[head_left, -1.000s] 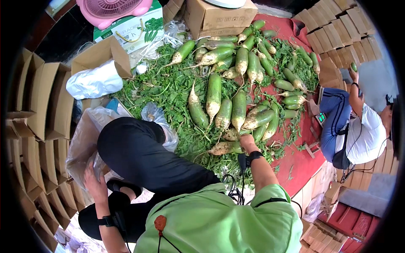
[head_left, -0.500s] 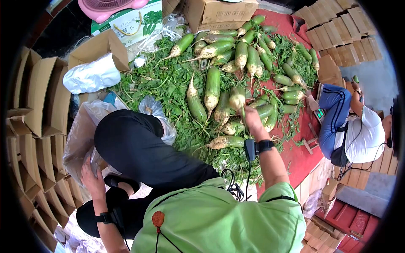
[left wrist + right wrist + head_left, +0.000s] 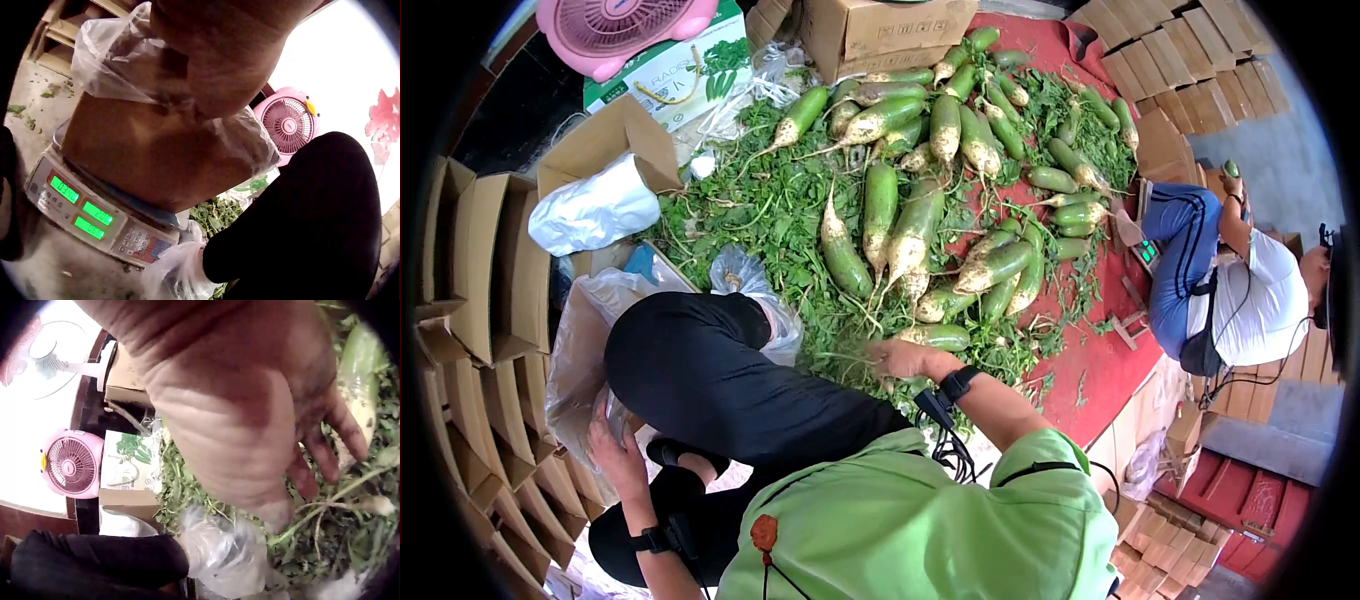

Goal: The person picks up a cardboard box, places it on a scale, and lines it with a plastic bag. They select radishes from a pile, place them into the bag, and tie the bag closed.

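Observation:
My right hand (image 3: 900, 358) is low over the leaf litter, just left of a green radish (image 3: 935, 337) lying near the front of the pile. In the right wrist view its fingers are loosely spread above pale stems (image 3: 312, 515), with nothing gripped. My left hand (image 3: 615, 455) rests at the edge of a clear plastic bag (image 3: 570, 375), its fingers extended along it. In the left wrist view this bag lines a cardboard box (image 3: 137, 150) on a digital scale (image 3: 94, 209) with lit green displays. Several more green radishes (image 3: 880, 210) lie beyond my right hand.
Cut leaves (image 3: 740, 225) and a red cloth (image 3: 1090, 385) lie under the radishes. Open cartons (image 3: 485, 265) stand stacked at the left. A pink fan (image 3: 625, 30) is at the back. Another person (image 3: 1250, 290) sits at the right, holding a small radish (image 3: 1231, 168).
My right hand held a radish by its root end, which now lies farther back beside another. That hand has let go and come left and nearer. The left hand stays at the bag.

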{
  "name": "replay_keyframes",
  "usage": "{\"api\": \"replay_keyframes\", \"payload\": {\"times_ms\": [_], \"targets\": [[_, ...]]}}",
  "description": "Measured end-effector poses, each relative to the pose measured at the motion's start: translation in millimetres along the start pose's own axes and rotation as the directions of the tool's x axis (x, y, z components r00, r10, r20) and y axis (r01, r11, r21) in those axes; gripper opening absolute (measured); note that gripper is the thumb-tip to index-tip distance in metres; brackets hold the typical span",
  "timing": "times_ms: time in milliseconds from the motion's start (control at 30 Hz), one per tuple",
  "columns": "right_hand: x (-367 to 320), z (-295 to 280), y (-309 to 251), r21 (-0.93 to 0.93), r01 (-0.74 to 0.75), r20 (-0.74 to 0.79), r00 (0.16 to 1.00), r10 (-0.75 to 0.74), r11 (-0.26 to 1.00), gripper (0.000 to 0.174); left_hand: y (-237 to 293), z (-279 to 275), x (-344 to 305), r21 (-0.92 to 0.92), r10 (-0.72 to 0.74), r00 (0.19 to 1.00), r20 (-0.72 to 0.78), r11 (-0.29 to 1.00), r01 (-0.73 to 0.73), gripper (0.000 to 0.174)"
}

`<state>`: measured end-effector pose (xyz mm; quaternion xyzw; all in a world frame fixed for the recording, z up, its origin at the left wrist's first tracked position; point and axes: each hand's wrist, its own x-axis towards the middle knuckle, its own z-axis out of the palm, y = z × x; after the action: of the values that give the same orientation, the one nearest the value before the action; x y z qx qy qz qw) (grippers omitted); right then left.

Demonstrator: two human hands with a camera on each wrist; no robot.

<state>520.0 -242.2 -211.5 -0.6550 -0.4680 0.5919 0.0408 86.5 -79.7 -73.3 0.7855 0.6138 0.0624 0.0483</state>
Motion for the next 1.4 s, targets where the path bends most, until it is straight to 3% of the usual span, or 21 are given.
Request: {"api": "replay_keyframes", "payload": {"times_ms": [33,67,133,200,267,333,400,433,500,600,667,733,767,867,933,1000,1133,1267,1300,1333,1400], "targets": [[4.0,9.8,17.7,-0.083,0.212,-0.001,0.977,-0.213,0.974,0.039,-0.3,-0.6,0.7,-0.012,-0.028,0.999,0.017,1.000,0.028,0.051],[2.0,7.8,24.4,-0.083,0.214,-0.002,0.977,-0.215,0.973,0.039,0.0,-0.9,1.5,-0.010,-0.027,1.000,0.015,1.000,0.027,0.051],[-3.0,0.2,38.0,-0.088,-0.128,-0.321,0.942,0.093,0.988,0.031,0.8,-1.7,1.8,0.004,-0.052,0.998,0.033,0.999,0.052,0.051],[1.1,-8.8,49.1,0.071,-0.267,-0.582,0.772,0.257,0.961,0.026,-0.7,-1.1,0.2,0.003,-0.051,0.998,0.024,0.999,0.051,0.052],[-2.5,-25.3,43.1,0.085,-0.438,-0.663,0.645,0.379,0.895,0.030,1.5,-3.7,-0.4,0.000,-0.049,0.999,0.014,0.999,0.049,0.052],[-9.6,-35.3,23.6,0.047,-0.373,-0.662,0.683,0.308,0.927,0.033,6.6,-7.2,-0.7,0.060,-0.064,0.997,0.039,0.996,0.062,0.054],[0.1,-40.5,1.0,-0.017,-0.079,-0.670,0.741,0.048,0.997,0.030,4.4,-4.5,0.2,0.055,-0.058,0.998,0.022,0.997,0.056,0.054],[6.8,-46.5,-22.2,-0.061,0.023,-0.706,0.706,-0.059,0.998,0.023,3.2,-4.1,-0.9,0.050,-0.037,0.999,0.020,0.998,0.036,0.054],[34.6,-63.5,-57.0,0.115,0.206,-0.735,0.676,-0.056,0.972,0.019,4.1,-5.3,-0.9,0.084,-0.071,0.997,0.044,0.994,0.067,0.054],[101.1,-96.7,-76.1,0.042,0.139,-0.826,0.562,-0.044,0.989,0.022,6.7,-6.8,-1.5,0.092,-0.085,0.995,0.049,0.992,0.080,0.052],[148.0,-117.5,-70.0,0.126,-0.008,-0.786,0.609,0.105,0.992,0.027,5.7,-6.4,-0.5,0.064,-0.077,0.997,0.015,0.995,0.076,0.052],[185.0,-127.3,-60.4,0.221,-0.174,-0.774,0.567,0.281,0.960,0.036,2.4,-5.1,-2.8,0.075,-0.048,0.999,0.024,0.996,0.046,0.049],[190.2,-134.4,-64.8,0.289,-0.203,-0.696,0.626,0.351,0.936,0.044,2.6,-4.8,-3.7,0.089,-0.103,0.994,0.044,0.991,0.099,0.048],[234.8,-129.2,-41.9,0.299,-0.139,-0.693,0.649,0.314,0.944,0.043,6.1,-7.9,-0.7,0.065,-0.110,0.993,0.044,0.992,0.107,0.050],[238.1,-126.3,-40.1,0.421,-0.114,-0.621,0.686,0.378,0.900,0.045,4.0,-9.2,0.7,0.034,-0.103,0.994,0.040,0.994,0.102,0.052],[231.9,-124.4,-48.0,0.493,-0.099,-0.622,0.655,0.429,0.865,0.034,6.8,-12.8,2.0,-0.027,-0.089,0.994,0.056,0.996,0.090,0.055],[218.9,-119.2,-69.4,0.244,-0.115,-0.666,0.702,0.253,0.963,0.032,8.0,-17.9,2.5,-0.085,-0.080,0.993,0.085,0.993,0.087,0.056],[213.2,-114.9,-56.7,0.182,0.005,-0.786,0.601,0.143,0.983,0.029,8.7,-23.4,3.6,-0.129,-0.048,0.996,0.082,0.990,0.058,0.054],[204.7,-117.4,-54.1,0.264,0.149,-0.797,0.590,0.128,0.953,0.026,10.1,-25.4,3.4,-0.165,-0.037,0.996,0.081,0.985,0.050,0.052],[214.2,-118.3,-32.4,0.320,0.358,-0.811,0.582,0.059,0.877,0.020,11.1,-28.0,3.9,-0.166,-0.043,0.995,0.086,0.984,0.057,0.052],[177.9,-131.8,-55.3,0.614,0.647,-0.768,0.623,0.151,0.452,0.010,10.7,-32.9,5.0,-0.316,-0.046,0.995,0.086,0.946,0.071,0.051]]}}
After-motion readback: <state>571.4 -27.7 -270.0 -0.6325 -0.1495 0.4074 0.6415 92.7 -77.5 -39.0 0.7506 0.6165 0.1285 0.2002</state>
